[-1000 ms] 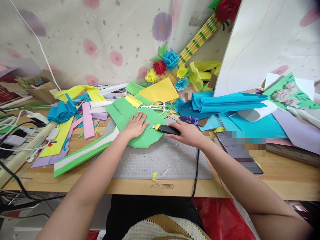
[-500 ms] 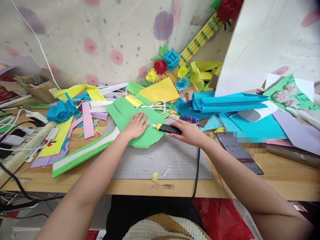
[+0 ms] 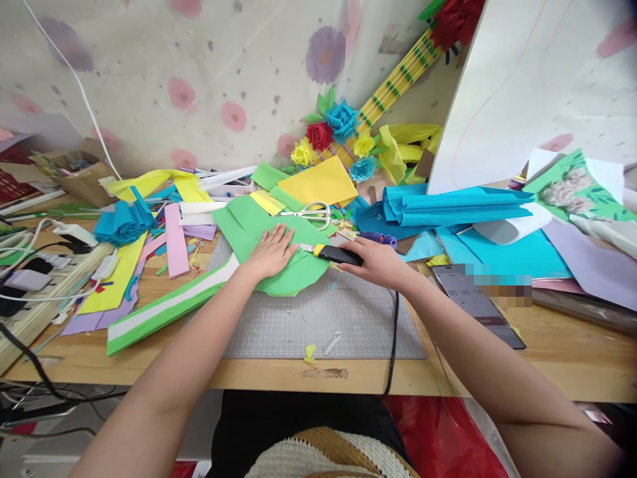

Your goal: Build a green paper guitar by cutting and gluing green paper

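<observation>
My left hand [image 3: 271, 252] lies flat with fingers spread on a sheet of green paper [image 3: 239, 222], pressing it over the grey cutting mat [image 3: 298, 332]. In my right hand [image 3: 375, 262] is a black and yellow utility knife [image 3: 339, 254], its blade pointing left over the green paper, close to the left fingertips. Whether the blade touches the paper I cannot tell. White-handled scissors [image 3: 316, 212] lie just behind the sheet. A green strip with a white band [image 3: 169, 309] sticks out from beside the paper toward the lower left.
At the back leans a yellow paper guitar [image 3: 393, 83] with paper flowers. Blue crepe paper [image 3: 452, 204] and a phone [image 3: 480, 309] lie to the right. On the left stands a power strip [image 3: 64, 289] with chargers. A black cable [image 3: 393, 345] crosses the mat's right side.
The knife blade has shifted very slightly, a little left relative to the left fingertips. My left hand stays in place on the green paper.
</observation>
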A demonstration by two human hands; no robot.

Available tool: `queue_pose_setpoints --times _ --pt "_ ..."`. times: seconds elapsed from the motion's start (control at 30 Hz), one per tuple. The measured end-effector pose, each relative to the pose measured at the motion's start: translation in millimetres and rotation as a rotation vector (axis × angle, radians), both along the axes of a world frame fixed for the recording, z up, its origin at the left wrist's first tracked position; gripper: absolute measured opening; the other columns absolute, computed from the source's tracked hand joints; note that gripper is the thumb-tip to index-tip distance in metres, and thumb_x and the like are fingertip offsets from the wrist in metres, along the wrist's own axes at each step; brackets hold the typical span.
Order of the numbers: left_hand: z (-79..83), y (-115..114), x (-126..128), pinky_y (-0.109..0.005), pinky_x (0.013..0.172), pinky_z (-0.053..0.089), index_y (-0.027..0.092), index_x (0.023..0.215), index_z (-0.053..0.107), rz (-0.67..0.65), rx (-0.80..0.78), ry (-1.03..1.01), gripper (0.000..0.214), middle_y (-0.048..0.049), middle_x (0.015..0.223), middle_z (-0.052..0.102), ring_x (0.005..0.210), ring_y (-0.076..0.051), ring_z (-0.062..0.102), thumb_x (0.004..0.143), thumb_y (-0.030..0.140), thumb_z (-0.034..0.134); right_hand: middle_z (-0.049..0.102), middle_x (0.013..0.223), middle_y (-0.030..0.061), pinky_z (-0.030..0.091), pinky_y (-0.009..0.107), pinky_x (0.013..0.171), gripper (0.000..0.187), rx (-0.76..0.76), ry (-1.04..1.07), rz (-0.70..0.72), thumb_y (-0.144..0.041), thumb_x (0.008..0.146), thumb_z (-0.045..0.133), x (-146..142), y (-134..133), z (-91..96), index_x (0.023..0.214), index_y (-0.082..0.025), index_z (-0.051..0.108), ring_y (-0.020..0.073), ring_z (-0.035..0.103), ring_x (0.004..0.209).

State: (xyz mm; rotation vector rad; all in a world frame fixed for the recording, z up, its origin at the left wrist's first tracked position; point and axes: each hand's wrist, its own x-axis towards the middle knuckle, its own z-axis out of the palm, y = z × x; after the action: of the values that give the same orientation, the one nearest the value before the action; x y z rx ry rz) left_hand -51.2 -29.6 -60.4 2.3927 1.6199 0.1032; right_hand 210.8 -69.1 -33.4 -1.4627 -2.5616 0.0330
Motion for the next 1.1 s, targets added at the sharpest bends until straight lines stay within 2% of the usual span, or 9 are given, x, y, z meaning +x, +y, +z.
queue_pose_setpoints --times 0.1,0.2,0.27,0.33,0.43,0.63,0.8,1.0,1.1 --pt "0.9 -2 -2 -0.044 0.117 0.007 0.013 0.146 0.024 0.004 0.010 -0.027 0.064 -0.0106 0.156 0.011 0.144 -0.021 0.004 0.094 0.049 0.016 0.063 0.111 0.0079 0.045 0.031 0.068 0.045 -0.007 0.022 0.010 -0.052 0.087 0.047 -2 0 1.2 0.120 -0.024 0.056 0.0237 0.061 0.096" --pt "6.4 -7 -5 -0.044 0.117 0.010 0.014 0.137 0.039 -0.007 0.105 -0.106 0.056 -0.0113 0.154 0.021 0.144 -0.023 0.011 0.093 0.046 0.023 0.063 0.111 0.0083 0.045 0.031 0.068 0.044 -0.011 0.031 -0.007 -0.052 0.087 0.047 -1 -1 1.0 0.120 -0.024 0.056 0.0241 0.060 0.096" --pt "12.9 -13 -5 -0.041 0.113 0.023 0.017 0.125 0.049 -0.011 0.144 -0.148 0.049 -0.0106 0.147 0.036 0.138 -0.024 0.028 0.090 0.048 0.036 0.063 0.110 0.0081 0.045 0.031 0.066 0.043 -0.015 0.036 -0.025 -0.051 0.087 0.047 0 -1 -0.4 0.119 -0.024 0.057 0.0241 0.061 0.096" --pt "20.0 -19 -5 -0.039 0.102 0.039 0.020 0.114 0.053 -0.010 0.129 -0.149 0.045 -0.0086 0.133 0.050 0.126 -0.025 0.044 0.082 0.051 0.050 0.064 0.109 0.0077 0.045 0.031 0.065 0.043 -0.016 0.040 -0.036 -0.052 0.087 0.048 0 0 -2.7 0.118 -0.024 0.057 0.0240 0.061 0.096" --pt "28.3 -26 -3 -0.037 0.089 0.045 0.022 0.101 0.054 -0.029 0.114 -0.119 0.038 -0.0058 0.117 0.057 0.113 -0.025 0.051 0.075 0.051 0.059 0.064 0.108 0.0080 0.045 0.031 0.067 0.043 -0.016 0.052 -0.037 -0.053 0.086 0.048 0 1 -6.2 0.116 -0.024 0.058 0.0243 0.061 0.095" --pt "33.6 -34 1 -0.036 0.081 0.045 0.022 0.088 0.054 -0.062 0.132 -0.077 0.032 -0.0039 0.107 0.059 0.103 -0.024 0.054 0.073 0.049 0.061 0.064 0.109 0.0088 0.046 0.032 0.070 0.042 -0.015 0.087 -0.042 -0.051 0.086 0.050 -2 0 -9.5 0.116 -0.022 0.058 0.0243 0.061 0.095" --pt "35.8 -36 4 -0.033 0.074 0.045 0.022 0.087 0.055 -0.047 0.115 -0.051 0.019 -0.0036 0.103 0.061 0.099 -0.023 0.056 0.077 0.039 0.057 0.063 0.109 0.0086 0.047 0.034 0.071 0.041 -0.028 0.094 -0.053 -0.050 0.085 0.051 -3 -1 -9.3 0.115 -0.022 0.058 0.0251 0.061 0.096" --pt "38.0 -30 -2 -0.033 0.079 0.046 0.022 0.089 0.060 -0.093 0.072 -0.098 0.022 -0.0030 0.105 0.064 0.099 -0.022 0.058 0.079 0.041 0.055 0.063 0.107 0.0093 0.047 0.034 0.074 0.041 -0.036 0.114 -0.052 -0.049 0.086 0.051 1 -5 -5.1 0.114 -0.020 0.058 0.0247 0.061 0.095" --pt "39.4 -26 -4 -0.032 0.084 0.046 0.022 0.082 0.065 -0.101 0.037 -0.174 0.019 -0.0017 0.107 0.067 0.097 -0.020 0.061 0.080 0.035 0.051 0.063 0.106 0.0093 0.047 0.035 0.075 0.040 -0.030 0.122 -0.052 -0.047 0.086 0.051 4 -7 -3.3 0.115 -0.020 0.058 0.0250 0.061 0.095"
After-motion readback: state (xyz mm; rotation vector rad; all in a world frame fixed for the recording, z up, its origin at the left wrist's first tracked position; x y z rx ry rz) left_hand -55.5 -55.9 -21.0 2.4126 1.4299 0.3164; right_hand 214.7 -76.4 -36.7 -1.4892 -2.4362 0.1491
